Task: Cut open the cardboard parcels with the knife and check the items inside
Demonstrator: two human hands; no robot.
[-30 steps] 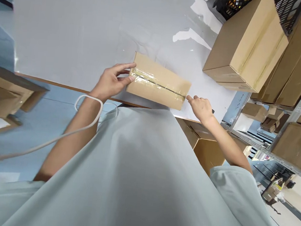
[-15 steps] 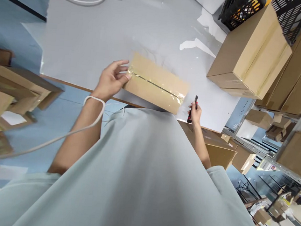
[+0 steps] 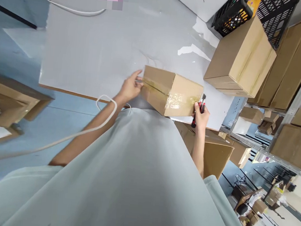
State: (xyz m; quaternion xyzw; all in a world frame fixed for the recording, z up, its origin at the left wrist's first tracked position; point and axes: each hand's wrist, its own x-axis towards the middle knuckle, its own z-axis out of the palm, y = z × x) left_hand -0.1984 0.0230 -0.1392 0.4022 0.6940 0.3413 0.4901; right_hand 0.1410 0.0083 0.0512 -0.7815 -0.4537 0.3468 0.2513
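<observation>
A small taped cardboard box (image 3: 185, 96) is tilted on the grey table (image 3: 92, 58), close to my body. A taped seam runs along one long face, and shiny clear tape covers part of the end turned to the right. My left hand (image 3: 130, 87) holds the box's left end, thumb and fingertips at its edge. In my right hand (image 3: 203, 117) is a black and red utility knife (image 3: 194, 121), gripped upright. The thumb of that hand also presses on the box's right side.
A larger cardboard box (image 3: 239, 61) stands to the right, with a black plastic crate (image 3: 232, 16) behind it. A white cord (image 3: 85, 132) loops by my left forearm. Metal shelving (image 3: 296, 101) with boxes is at the right, and open cartons (image 3: 17, 94) lie at the left.
The box has turned and shifted right, so its taped end now shows. My left hand followed it rightward. My right hand, apart from the box before, now touches it with the knife still held.
</observation>
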